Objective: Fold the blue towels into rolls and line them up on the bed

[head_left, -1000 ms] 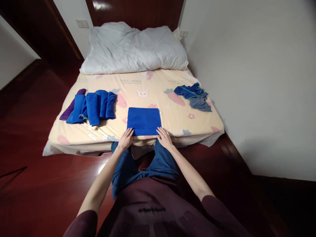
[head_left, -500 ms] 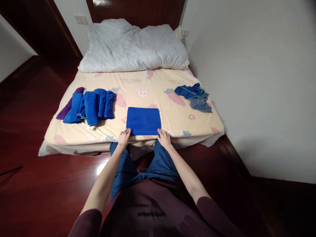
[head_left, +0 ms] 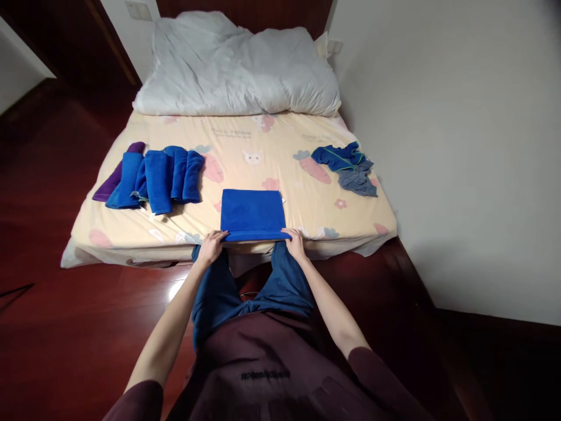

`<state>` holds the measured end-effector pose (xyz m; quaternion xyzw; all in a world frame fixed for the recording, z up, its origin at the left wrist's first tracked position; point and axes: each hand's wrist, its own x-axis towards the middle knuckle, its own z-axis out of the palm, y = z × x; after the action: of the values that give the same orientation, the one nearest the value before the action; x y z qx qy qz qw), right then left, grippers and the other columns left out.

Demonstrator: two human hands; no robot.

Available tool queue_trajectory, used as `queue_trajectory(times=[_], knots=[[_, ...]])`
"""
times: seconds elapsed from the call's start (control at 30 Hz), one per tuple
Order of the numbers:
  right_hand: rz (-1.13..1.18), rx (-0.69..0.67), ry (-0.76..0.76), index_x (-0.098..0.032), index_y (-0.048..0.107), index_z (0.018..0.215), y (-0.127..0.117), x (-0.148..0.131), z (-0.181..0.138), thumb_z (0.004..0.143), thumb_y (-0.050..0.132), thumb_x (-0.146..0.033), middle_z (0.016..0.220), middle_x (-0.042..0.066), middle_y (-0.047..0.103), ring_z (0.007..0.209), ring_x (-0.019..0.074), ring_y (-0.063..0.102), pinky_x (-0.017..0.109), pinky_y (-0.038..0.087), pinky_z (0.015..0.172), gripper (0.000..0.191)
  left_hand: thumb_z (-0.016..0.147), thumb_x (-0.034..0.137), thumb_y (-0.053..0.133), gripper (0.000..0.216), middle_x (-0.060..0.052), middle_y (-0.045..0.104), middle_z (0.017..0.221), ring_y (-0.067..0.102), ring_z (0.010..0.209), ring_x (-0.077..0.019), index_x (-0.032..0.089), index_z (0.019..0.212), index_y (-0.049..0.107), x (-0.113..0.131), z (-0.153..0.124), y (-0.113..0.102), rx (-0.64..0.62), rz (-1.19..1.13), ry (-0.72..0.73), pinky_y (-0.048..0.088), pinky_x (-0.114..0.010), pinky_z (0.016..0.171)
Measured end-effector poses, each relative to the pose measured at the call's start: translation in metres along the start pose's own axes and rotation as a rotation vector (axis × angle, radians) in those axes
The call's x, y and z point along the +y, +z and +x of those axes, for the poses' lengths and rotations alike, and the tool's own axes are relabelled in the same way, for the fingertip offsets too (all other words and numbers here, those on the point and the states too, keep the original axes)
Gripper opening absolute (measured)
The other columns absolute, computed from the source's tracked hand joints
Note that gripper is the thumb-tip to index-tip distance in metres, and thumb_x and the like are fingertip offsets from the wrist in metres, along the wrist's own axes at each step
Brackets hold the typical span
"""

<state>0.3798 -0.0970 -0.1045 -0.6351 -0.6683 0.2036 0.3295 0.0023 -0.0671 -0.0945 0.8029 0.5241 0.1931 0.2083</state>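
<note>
A blue towel (head_left: 253, 210), folded to a rectangle, lies flat at the front edge of the bed, with its near edge turned over in a narrow roll. My left hand (head_left: 212, 245) pinches the left end of that near edge. At the right end, my right hand (head_left: 295, 242) grips the same edge between thumb and fingers. A small white tag shows on the towel's right side.
Several rolled blue towels (head_left: 158, 181) and a purple one (head_left: 114, 180) lie on the bed's left. Crumpled blue (head_left: 336, 158) and grey cloths (head_left: 358, 179) lie at the right. A white quilt (head_left: 241, 73) is bunched at the back of the yellow patterned bedsheet (head_left: 254, 137).
The towel's near edge has been lifted and turned over into a thicker fold. Both hands have closed on its ends. The view has tilted slightly downward.
</note>
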Motion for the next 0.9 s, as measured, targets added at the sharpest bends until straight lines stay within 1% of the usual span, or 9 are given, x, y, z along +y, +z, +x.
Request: queue_trajectory(times=[0.07,0.13,0.2,0.27,0.4,0.5,0.63,0.77,0.9], knots=[[0.053,0.054,0.058,-0.021,0.075,0.113,0.004,0.004,-0.001,0.080,0.046,-0.005,0.124,0.010,0.071,0.122,0.0234,0.062,0.042,0.047,0.112,0.046,0.078,0.009,0.047,0.053,-0.009,0.069,0.132,0.058,0.127,-0.0264,0.021,0.123,0.072,-0.004,-0.003,0.006,0.071,-0.125,-0.042,0.043,-0.046,0.115],[0.091,0.100,0.123,-0.019,0.075,0.111,0.009,0.006,0.001,0.080,0.049,-0.009,0.122,0.012,0.068,0.120,0.0245,0.062,0.040,0.050,0.108,0.041,0.080,0.013,0.048,0.045,-0.010,0.068,0.128,0.059,0.125,-0.0259,0.020,0.116,0.073,-0.007,-0.002,0.012,0.151,-0.216,-0.109,0.044,-0.046,0.115],[0.125,0.114,0.170,-0.017,0.074,0.110,0.012,0.007,0.006,0.081,0.051,-0.012,0.121,0.014,0.065,0.118,0.0248,0.063,0.038,0.052,0.104,0.038,0.083,0.019,0.050,0.037,-0.013,0.063,0.126,0.059,0.123,-0.0258,0.018,0.112,0.073,-0.008,0.002,0.017,0.237,-0.271,-0.194,0.046,-0.044,0.113],[0.142,0.112,0.211,-0.016,0.073,0.108,0.014,0.008,0.010,0.082,0.053,-0.015,0.120,0.015,0.064,0.116,0.0246,0.063,0.036,0.053,0.102,0.033,0.085,0.023,0.053,0.033,-0.014,0.058,0.124,0.060,0.121,-0.0256,0.017,0.110,0.073,-0.008,0.006,0.021,0.288,-0.308,-0.249,0.048,-0.041,0.110],[0.123,0.119,0.278,-0.017,0.070,0.091,0.013,0.012,0.013,0.089,0.057,-0.027,0.111,0.014,0.065,0.107,0.0244,0.062,0.036,0.051,0.101,0.016,0.088,0.030,0.056,0.021,-0.013,0.056,0.113,0.059,0.115,-0.0263,0.016,0.097,0.069,-0.006,0.011,0.021,0.296,-0.312,-0.337,0.050,-0.040,0.105],[0.104,0.146,0.284,-0.019,0.066,0.084,0.015,0.014,0.009,0.095,0.054,-0.037,0.108,0.013,0.065,0.106,0.0244,0.061,0.038,0.049,0.103,0.024,0.092,0.034,0.054,0.020,-0.012,0.055,0.106,0.059,0.108,-0.0257,0.017,0.086,0.063,-0.003,0.011,0.019,0.302,-0.315,-0.389,0.050,-0.038,0.103],[0.106,0.183,0.273,-0.019,0.067,0.085,0.021,0.016,0.001,0.099,0.048,-0.046,0.113,0.015,0.065,0.112,0.0247,0.060,0.037,0.047,0.106,0.037,0.095,0.035,0.051,0.022,-0.010,0.055,0.100,0.059,0.105,-0.0241,0.019,0.082,0.059,-0.001,0.009,0.015,0.289,-0.324,-0.411,0.048,-0.036,0.103],[0.117,0.230,0.250,-0.017,0.070,0.088,0.026,0.017,-0.001,0.100,0.044,-0.049,0.114,0.016,0.066,0.112,0.0251,0.062,0.038,0.048,0.106,0.042,0.096,0.037,0.051,0.024,-0.009,0.057,0.098,0.061,0.101,-0.0233,0.020,0.081,0.060,0.002,0.011,0.011,0.280,-0.305,-0.451,0.049,-0.034,0.100],[0.126,0.247,0.253,-0.017,0.071,0.088,0.026,0.017,0.004,0.099,0.047,-0.049,0.112,0.016,0.068,0.107,0.0248,0.065,0.036,0.051,0.100,0.041,0.095,0.042,0.052,0.028,-0.009,0.060,0.097,0.062,0.096,-0.0230,0.021,0.080,0.063,0.003,0.013,0.009,0.262,-0.285,-0.466,0.051,-0.035,0.098]])
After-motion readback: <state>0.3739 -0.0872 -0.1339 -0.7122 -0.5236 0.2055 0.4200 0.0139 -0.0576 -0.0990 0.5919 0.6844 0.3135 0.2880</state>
